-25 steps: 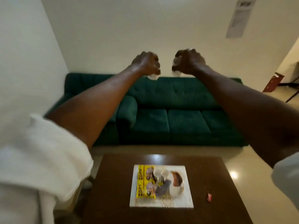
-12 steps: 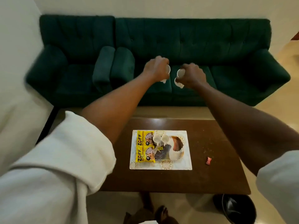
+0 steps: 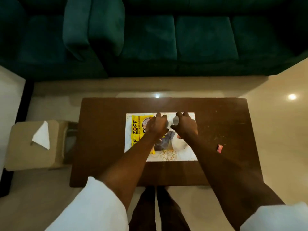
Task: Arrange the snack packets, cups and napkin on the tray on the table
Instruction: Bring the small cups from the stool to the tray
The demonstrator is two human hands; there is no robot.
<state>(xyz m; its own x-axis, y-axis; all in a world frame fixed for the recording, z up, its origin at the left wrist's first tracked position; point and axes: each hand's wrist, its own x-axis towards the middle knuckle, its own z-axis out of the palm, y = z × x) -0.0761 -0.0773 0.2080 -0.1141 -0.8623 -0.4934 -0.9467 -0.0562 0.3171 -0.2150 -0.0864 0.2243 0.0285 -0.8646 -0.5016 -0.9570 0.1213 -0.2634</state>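
Observation:
A white patterned tray [image 3: 183, 155] lies in the middle of the brown table [image 3: 103, 147]. On it are yellow ZOFF snack packets [image 3: 135, 129] at the left, a dark packet [image 3: 164, 142] and a white round dish [image 3: 180, 145]. Both hands hover over the tray's far half. My right hand [image 3: 185, 126] grips a small white cup [image 3: 175, 121], its mouth facing left. My left hand [image 3: 156, 126] is curled around another cup, which the fingers almost fully hide. A folded white napkin [image 3: 41, 138] lies on a beige stool [image 3: 21, 155] left of the table.
A small red wrapper [image 3: 219, 148] and crumbs lie on the table to the right of the tray. A dark green sofa [image 3: 166, 39] runs along the far side. My feet [image 3: 156, 205] stand at the table's near edge.
Both hands, each with a cup, came down from chest height in front of the sofa to just over the tray. The camera tilted down, bringing the stool and napkin into view.

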